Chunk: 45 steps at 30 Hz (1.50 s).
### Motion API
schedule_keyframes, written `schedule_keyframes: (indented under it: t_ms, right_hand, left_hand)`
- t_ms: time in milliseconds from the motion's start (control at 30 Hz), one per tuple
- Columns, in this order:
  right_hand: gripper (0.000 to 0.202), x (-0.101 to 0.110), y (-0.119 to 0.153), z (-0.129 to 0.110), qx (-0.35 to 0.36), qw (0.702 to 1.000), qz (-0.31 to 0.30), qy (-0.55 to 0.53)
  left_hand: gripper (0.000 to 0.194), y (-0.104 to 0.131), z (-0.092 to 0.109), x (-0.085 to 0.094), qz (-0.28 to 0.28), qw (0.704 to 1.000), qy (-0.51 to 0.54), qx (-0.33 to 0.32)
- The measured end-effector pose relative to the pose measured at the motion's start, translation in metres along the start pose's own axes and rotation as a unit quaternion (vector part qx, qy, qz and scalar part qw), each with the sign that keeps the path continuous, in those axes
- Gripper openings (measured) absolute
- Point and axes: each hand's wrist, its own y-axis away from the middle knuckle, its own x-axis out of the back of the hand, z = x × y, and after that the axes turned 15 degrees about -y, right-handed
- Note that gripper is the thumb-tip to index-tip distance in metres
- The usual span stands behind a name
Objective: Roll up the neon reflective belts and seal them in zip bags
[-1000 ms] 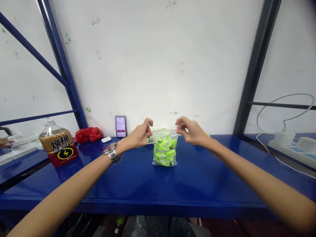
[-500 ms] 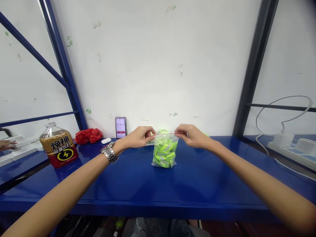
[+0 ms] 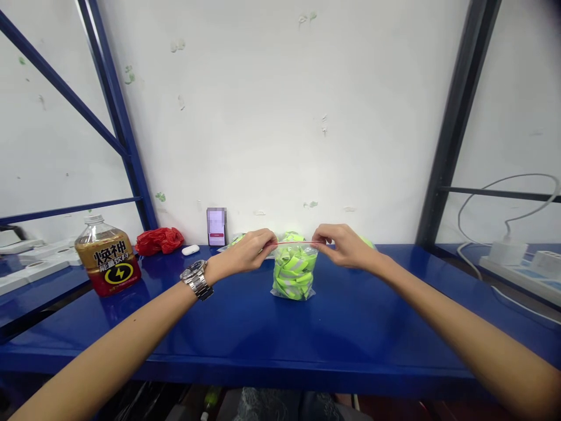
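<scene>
1. Head view: the blue counter point(image 3: 319, 336) bore a clear bag point(image 3: 307, 250) of yellow-green bands point(image 3: 294, 275), upright.
2. Left hand point(image 3: 249, 251) and right hand point(image 3: 346, 245): each grip pinched one end of the bag's top edge.
3. Closing the red seal point(image 3: 297, 242) seemed the step; next likely called for firm pressing along it.

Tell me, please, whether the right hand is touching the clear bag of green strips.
Touching: the head view shows the right hand pinching the clear bag at one end of its red top edge.
</scene>
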Motion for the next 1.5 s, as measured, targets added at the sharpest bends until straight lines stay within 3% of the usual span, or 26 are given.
schedule_keyframes:
  t_ms: [533, 833, 1167, 1500]
  right_hand:
    - [0.008, -0.006, -0.011, -0.005, -0.005, 0.999, -0.032, -0.035]
    - [0.012, -0.012, -0.014, -0.008, 0.026, 0.998, -0.056, 0.024]
    - [0.006, -0.012, -0.019, -0.01, 0.001, 0.999, -0.048, -0.025]
    - [0.014, -0.024, -0.021, -0.01, 0.067, 0.996, -0.056, 0.033]
  left_hand:
    - [0.019, -0.019, 0.013, 0.009, -0.031, 0.999, 0.019, -0.013]
    - [0.01, -0.015, 0.023, 0.006, -0.076, 0.996, -0.052, 0.001]
    - [0.022, -0.021, 0.026, 0.009, -0.048, 0.999, -0.009, -0.006]
    - [0.019, -0.021, 0.028, 0.001, -0.02, 0.995, -0.084, -0.048]
